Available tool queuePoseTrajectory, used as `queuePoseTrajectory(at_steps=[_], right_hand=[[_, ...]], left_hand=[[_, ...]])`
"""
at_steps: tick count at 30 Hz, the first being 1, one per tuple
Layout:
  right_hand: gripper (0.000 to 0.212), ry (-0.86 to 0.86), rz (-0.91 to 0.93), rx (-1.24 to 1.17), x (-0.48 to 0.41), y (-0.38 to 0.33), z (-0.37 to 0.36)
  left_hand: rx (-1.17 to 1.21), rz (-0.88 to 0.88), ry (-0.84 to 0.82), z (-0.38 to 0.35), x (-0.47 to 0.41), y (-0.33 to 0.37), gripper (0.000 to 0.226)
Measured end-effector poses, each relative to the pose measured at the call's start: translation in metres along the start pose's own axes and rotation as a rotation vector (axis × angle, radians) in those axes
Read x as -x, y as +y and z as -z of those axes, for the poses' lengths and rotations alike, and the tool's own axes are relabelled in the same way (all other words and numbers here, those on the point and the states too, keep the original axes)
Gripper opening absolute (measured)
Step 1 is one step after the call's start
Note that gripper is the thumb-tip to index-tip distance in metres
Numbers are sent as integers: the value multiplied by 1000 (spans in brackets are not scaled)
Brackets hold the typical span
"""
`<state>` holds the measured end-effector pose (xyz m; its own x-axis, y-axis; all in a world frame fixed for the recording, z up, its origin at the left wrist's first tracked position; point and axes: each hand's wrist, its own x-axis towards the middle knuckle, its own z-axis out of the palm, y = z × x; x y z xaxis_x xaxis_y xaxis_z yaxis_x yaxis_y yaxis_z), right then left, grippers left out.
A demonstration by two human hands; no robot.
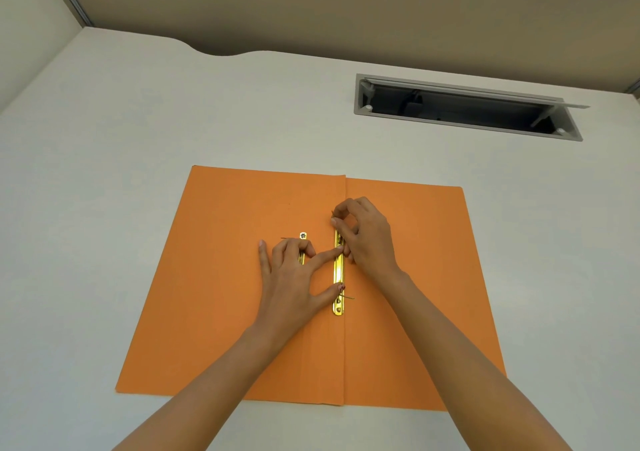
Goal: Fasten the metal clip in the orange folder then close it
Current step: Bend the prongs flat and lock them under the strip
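Observation:
An orange folder (225, 277) lies open and flat on the white desk. A gold metal clip bar (338, 272) runs along the fold at the middle. My left hand (294, 277) rests spread on the left leaf, its index fingertip and thumb pressing the bar. Under its fingers lies a second gold strip (302, 239), mostly hidden. My right hand (363, 236) is curled over the upper end of the bar, pinching a thin metal prong (333, 213) that sticks up there. Another thin prong (348, 297) pokes out sideways near the bar's lower end.
A grey cable hatch (464, 107) with its lid raised opens in the desk at the back right. A beige partition wall (311, 7) runs behind the desk's curved far edge. The folder's near edge lies close to the desk's front.

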<state>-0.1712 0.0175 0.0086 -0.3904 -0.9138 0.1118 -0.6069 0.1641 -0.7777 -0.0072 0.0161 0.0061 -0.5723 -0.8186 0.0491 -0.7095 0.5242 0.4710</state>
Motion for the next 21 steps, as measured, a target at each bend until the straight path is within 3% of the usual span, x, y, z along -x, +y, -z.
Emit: queuePoseTrajectory(at_steps=[12, 17, 21], right_hand=[[5, 185, -140, -7, 2, -2, -8], [24, 284, -205, 25, 1, -8, -15], [6, 277, -121, 99, 7, -9, -15]], left_hand=[[17, 4, 13, 0, 0, -1, 55], [26, 7, 8, 0, 0, 0, 55], [25, 6, -1, 0, 0, -1, 55]])
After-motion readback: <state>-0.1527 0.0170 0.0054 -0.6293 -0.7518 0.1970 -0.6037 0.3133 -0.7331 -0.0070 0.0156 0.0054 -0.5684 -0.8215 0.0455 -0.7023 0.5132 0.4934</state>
